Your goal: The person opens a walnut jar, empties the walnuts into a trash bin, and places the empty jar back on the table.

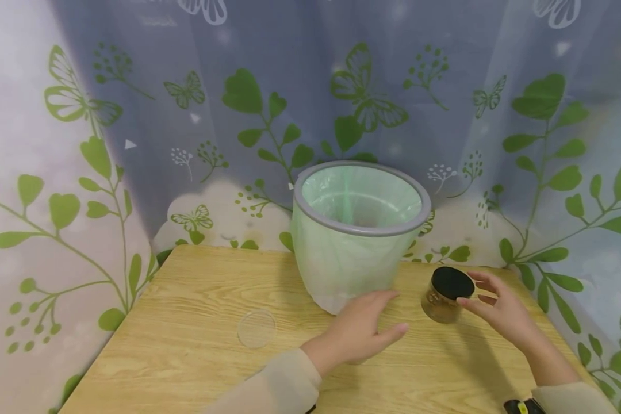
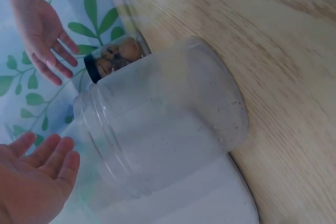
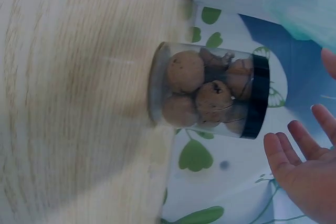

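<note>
A small clear jar [image 3: 210, 90] with a black lid [image 1: 452, 282] and several brown balls inside stands upright on the table. My right hand [image 1: 502, 310] is at the right side of its lid, thumb and fingers spread; in the right wrist view the fingertips [image 3: 271, 142] lie just beside the lid. My left hand [image 1: 354, 330] is in front of the bin [image 1: 352, 259], fingers extended and holding nothing. In the left wrist view a larger clear jar [image 2: 163, 108] with a threaded mouth stands empty beyond that hand's fingers [image 2: 55, 156].
The bin has a grey rim [image 1: 363, 231] and a pale green liner, and stands at the back of the wooden table [image 1: 186, 368]. A transparent round thing [image 1: 257, 329] lies left of my left hand. A leaf-and-butterfly curtain [image 1: 269, 57] hangs behind and at both sides.
</note>
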`<action>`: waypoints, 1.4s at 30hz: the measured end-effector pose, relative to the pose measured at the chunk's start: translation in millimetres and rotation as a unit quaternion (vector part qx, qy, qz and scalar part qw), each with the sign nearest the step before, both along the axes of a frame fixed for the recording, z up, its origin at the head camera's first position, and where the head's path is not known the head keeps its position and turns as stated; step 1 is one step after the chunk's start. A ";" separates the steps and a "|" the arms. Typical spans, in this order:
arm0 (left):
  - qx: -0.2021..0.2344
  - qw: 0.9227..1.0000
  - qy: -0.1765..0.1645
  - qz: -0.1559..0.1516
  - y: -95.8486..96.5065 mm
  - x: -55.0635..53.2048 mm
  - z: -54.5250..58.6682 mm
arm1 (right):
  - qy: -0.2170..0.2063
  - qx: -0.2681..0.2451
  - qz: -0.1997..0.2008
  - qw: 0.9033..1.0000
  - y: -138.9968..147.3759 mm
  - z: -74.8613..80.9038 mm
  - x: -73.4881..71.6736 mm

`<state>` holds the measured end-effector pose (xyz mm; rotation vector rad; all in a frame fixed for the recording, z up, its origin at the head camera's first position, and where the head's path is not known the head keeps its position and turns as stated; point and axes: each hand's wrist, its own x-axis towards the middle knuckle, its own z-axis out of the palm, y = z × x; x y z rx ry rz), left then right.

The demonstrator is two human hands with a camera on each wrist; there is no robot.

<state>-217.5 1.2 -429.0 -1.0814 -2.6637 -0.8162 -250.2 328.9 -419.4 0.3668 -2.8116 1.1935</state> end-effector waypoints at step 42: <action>0.049 0.993 -0.104 0.026 36.8 -7.9 -9.8 | -0.127 -0.172 0.048 0.976 25.6 -68.5 -52.6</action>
